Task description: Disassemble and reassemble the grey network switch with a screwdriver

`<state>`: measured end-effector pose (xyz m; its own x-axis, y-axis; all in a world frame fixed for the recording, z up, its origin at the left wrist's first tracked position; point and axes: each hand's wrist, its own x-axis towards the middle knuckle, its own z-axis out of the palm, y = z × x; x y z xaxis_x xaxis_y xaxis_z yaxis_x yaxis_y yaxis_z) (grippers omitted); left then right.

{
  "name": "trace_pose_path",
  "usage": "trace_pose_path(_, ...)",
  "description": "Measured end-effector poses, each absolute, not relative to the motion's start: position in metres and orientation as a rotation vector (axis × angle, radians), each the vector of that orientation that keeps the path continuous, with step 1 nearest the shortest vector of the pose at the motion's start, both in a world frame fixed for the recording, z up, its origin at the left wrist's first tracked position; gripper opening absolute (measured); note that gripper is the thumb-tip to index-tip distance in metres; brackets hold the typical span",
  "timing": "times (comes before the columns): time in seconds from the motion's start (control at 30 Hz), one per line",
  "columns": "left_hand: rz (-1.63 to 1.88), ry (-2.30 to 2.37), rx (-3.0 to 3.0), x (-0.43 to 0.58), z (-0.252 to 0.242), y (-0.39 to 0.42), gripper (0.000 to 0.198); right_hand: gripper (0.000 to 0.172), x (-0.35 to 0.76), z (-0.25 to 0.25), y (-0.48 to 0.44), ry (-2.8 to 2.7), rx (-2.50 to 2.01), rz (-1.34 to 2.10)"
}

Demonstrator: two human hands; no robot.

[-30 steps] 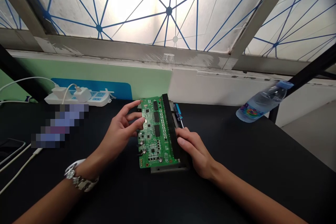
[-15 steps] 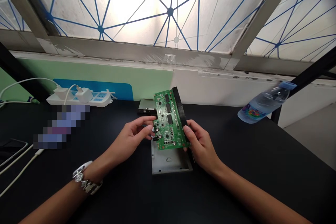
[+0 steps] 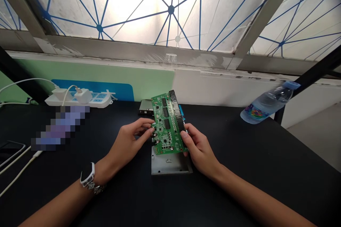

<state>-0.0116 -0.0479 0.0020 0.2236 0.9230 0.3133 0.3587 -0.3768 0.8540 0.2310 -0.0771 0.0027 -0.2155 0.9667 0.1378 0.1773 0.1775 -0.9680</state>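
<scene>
A green circuit board with black chips is held tilted in the middle of the head view. Along its right side runs a long black connector strip, and a bit of blue shows behind it. My right hand grips the lower right edge, thumb on the front and fingers behind. At the left edge, my left hand pinches the board near its small connectors; those fingertips are partly hidden. Under the board a grey metal plate lies on the black table, its upper part covered.
Behind the board lies a grey-and-black box-like part. A white power strip with plugs and cables stands at the back left, near a blurred patch and a dark device. A plastic bottle leans at the right against a black post.
The board has turned slightly, so more of its connector side and a blue part show. My left wrist has rotated, bringing the watch face into view. Both hands still hold the board.
</scene>
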Motion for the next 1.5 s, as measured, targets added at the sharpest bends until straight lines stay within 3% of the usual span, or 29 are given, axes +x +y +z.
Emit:
trace_pose_path(0.33,1.104,1.241,2.369,-0.014,0.009,-0.051,0.015,0.035,0.231,0.008,-0.078,-1.586,-1.111,1.145)
trace_pose_path(1.5,1.065,1.267,2.697,-0.008,0.019,-0.063,0.014,0.031,0.224,0.006,-0.080,-1.447,-1.120,1.146)
